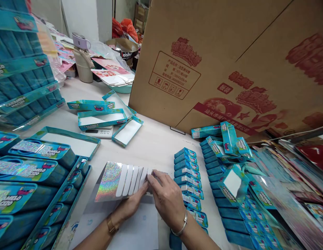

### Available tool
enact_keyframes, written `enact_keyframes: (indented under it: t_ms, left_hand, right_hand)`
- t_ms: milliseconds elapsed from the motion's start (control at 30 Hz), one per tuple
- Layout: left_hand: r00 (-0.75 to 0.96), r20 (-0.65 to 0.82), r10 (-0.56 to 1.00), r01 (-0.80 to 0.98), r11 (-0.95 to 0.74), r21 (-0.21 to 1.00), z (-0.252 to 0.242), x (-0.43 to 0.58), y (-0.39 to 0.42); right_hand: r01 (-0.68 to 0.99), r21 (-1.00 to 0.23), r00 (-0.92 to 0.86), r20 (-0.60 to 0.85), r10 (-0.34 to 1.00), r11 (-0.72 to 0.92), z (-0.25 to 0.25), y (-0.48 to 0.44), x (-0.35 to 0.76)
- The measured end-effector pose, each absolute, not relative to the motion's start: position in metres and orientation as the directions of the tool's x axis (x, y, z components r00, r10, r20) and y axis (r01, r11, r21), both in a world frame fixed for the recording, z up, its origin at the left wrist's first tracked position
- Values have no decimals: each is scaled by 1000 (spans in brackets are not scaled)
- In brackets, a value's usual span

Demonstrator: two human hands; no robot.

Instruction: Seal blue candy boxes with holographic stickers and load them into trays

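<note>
- The left hand [134,203] holds a shiny holographic sheet [108,183] by its lower right part, the sheet tilted toward the viewer.
- The right hand [168,196] has its fingertips drawn close together at the sheet's right end; whether they pinch a strip cannot be told.
- White strips [128,180] run across the sheet, left of the fingers.
- Beneath the sheet and hands, white paper [143,225] lies on the table [161,137].
- Just right of the right hand, small blue boxes [187,173] stand in a row; more blue packs and trays are heaped beyond.
- To the left, larger blue boxes [28,170] with shiny labels stand beside a tray of small ones.
- Farther back, shallow blue trays [102,119] lie in a loose pile before a large cardboard carton [163,38].
</note>
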State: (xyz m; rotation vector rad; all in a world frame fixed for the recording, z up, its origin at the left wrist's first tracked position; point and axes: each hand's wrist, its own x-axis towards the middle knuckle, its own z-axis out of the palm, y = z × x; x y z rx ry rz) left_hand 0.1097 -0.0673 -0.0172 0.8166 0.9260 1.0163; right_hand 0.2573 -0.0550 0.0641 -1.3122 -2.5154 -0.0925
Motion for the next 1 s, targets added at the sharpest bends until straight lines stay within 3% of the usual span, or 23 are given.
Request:
enact_keyframes:
  t_ms: [200, 667, 900, 967, 1000]
  left_hand:
    - [268, -215, 939, -276, 289, 917, -13, 109, -68]
    - [260, -229, 938, -259, 296, 919, -9, 108, -67]
    - [342, -227, 912, -261, 324, 909, -11, 105, -67]
    - [340, -235, 911, -241, 326, 914, -10, 102, -66]
    - [311, -259, 914, -239, 339, 910, -10, 101, -65]
  right_hand:
    - [834, -145, -482, 278, 831, 532, 67, -52, 257]
    - [821, -134, -508, 272, 817, 555, 72, -58, 255]
    - [775, 92, -617, 325, 717, 625, 68, -46, 253]
    - [745, 20, -629, 352, 693, 667, 73, -46, 252]
    - [737, -89, -606, 354, 713, 670, 78, -48, 252]
